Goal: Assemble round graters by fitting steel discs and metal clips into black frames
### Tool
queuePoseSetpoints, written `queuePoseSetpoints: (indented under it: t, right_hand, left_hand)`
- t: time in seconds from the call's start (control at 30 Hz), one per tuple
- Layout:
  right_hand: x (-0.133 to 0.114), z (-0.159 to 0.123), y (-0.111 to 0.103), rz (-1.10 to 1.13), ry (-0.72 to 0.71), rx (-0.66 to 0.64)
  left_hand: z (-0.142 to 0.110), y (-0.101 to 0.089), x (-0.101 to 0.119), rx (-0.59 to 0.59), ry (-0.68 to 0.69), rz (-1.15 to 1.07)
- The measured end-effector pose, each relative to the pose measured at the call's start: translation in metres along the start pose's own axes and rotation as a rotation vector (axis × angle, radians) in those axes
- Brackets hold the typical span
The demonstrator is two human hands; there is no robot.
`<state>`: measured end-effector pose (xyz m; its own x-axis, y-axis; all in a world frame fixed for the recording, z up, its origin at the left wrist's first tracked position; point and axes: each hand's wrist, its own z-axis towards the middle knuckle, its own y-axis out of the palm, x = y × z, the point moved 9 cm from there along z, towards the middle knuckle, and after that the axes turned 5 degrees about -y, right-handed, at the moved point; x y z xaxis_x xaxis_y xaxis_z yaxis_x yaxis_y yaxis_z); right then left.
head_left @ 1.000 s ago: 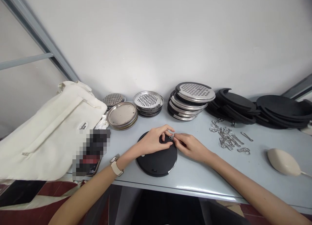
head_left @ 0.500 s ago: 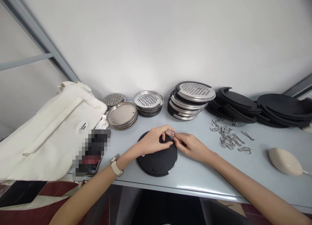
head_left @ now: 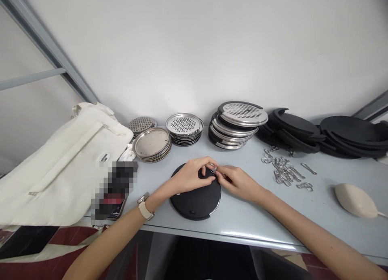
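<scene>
A round black plastic disc [head_left: 197, 201] lies on the grey table near its front edge, with a thin shiny metal rim showing at its lower right. My left hand [head_left: 194, 177] rests over its upper part, fingers curled and thumb bent towards them around a small metal wire clip [head_left: 212, 171]. From the right, my right hand [head_left: 236, 181] meets it at the disc's upper right edge, thumb and index finger pinched on the clip's end. The fingers hide most of the clip. Right of my hands lies a loose pile of similar wire clips [head_left: 283, 170].
Behind stand stacked metal grater discs [head_left: 183, 124], plain metal discs [head_left: 151, 142] and black-rimmed grater discs [head_left: 242, 113]. Black plastic discs [head_left: 294, 124] are piled at the back right. A beige mouse-shaped object [head_left: 354, 200] lies far right; a white bag [head_left: 66, 162] covers the left end.
Both hands stay at the disc's upper right edge, with only a slight shift of the fingers around the clip. The stacks and the disc have not moved.
</scene>
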<state>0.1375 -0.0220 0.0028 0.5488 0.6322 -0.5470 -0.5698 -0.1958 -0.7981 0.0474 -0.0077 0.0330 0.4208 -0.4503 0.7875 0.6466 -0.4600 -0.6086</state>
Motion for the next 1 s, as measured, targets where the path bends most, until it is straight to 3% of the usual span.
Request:
queuePoseSetpoints:
  t: [0.77, 1.0]
  right_hand:
    - [0.0025, -0.0010, -0.0023, 0.047, 0.022, 0.022]
    - [0.0060, -0.0019, -0.0015, 0.046, 0.031, 0.019]
  left_hand:
    - [-0.0006, 0.0003, 0.0003, 0.001, -0.019, 0.021]
    - [-0.0016, -0.0008, 0.0068, 0.030, 0.059, 0.086]
